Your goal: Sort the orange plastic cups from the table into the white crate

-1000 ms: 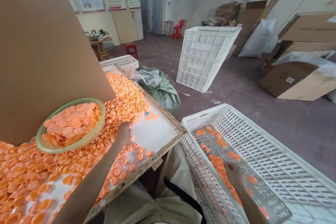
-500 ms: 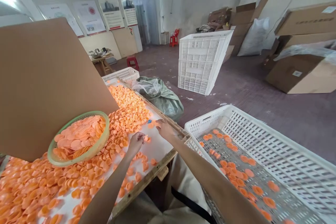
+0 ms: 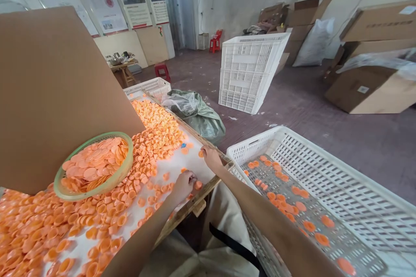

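Note:
My left hand point(image 3: 184, 185) is low over the white tabletop point(image 3: 177, 162), near its wooden edge, with its fingers curled together. An orange plastic cap point(image 3: 198, 185) sits right at those fingertips; whether they grip it or only touch it, I cannot make out. Farther along the same edge, my right hand point(image 3: 212, 158) has its fingers closed on a small orange cap point(image 3: 201, 154), partly hidden. Loose orange caps point(image 3: 157, 127) are heaped beyond and to the left of both hands. A small blue piece point(image 3: 183, 145) lies beside the heap.
A green-rimmed basket point(image 3: 58, 188) of flat orange discs rests on the caps, before a large cardboard sheet point(image 3: 65, 95). To my right, a white crate point(image 3: 325, 164) holds scattered orange pieces. A green sack point(image 3: 208, 119) and stacked white crates point(image 3: 251, 73) stand past the table.
My left hand has moved right and nearer the table's edge. My right hand has drawn back slightly to the right, away from the blue piece. The view has tipped down a little.

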A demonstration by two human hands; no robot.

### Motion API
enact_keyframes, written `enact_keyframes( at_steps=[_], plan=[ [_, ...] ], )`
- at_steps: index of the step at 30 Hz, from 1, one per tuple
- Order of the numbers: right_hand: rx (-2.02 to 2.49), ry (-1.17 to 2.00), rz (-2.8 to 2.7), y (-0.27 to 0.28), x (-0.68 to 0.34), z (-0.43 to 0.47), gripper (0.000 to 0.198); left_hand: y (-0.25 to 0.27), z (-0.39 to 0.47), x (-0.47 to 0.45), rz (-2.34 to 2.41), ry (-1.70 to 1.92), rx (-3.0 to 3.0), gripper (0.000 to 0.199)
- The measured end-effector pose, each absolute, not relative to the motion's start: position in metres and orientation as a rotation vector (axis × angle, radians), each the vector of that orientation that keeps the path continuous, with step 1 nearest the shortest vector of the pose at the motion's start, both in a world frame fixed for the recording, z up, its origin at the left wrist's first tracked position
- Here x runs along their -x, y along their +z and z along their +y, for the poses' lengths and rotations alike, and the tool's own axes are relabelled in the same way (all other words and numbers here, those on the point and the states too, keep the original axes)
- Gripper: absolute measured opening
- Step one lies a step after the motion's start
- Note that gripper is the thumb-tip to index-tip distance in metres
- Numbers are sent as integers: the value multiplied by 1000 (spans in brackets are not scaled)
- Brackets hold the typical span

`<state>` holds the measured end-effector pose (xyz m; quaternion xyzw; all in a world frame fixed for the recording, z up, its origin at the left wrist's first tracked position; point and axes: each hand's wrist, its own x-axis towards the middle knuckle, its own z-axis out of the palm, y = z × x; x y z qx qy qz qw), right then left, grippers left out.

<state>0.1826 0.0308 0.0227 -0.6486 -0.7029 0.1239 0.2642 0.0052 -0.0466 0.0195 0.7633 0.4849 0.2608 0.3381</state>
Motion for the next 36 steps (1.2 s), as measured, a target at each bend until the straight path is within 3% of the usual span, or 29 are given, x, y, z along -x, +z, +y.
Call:
enact_keyframes(
  at_steps=[4,11,16,18,24,28,32,36],
  plan=[
    [1587,490,-1648,22,-191,21,16,24,-35,2,1337,784,-2143,16],
    [1341,1122,-1325,13,-183,7,25,25,-10,26,1489,608,-2166,19],
    [1492,1090,-1482,14,-179,-1,17,25,-2,24,1430,609,-1871,26],
    [1555,1005,-1562,13,-176,-3,24,25,1,22,1434,537,-1762,29],
    [1592,867,-1705,15,-171,-6,28,24,2,22,1546,607,-1704,15],
    [1604,1074,-1593,24,-170,-10,17,26,-10,25,1497,606,-1883,13],
    [1416,1370,-1604,29,-162,-16,18,21,-16,28,1427,553,-1860,19],
    [1483,1259,-1764,33,-151,-20,19,16,-11,31,1346,623,-1760,25]
  ],
)
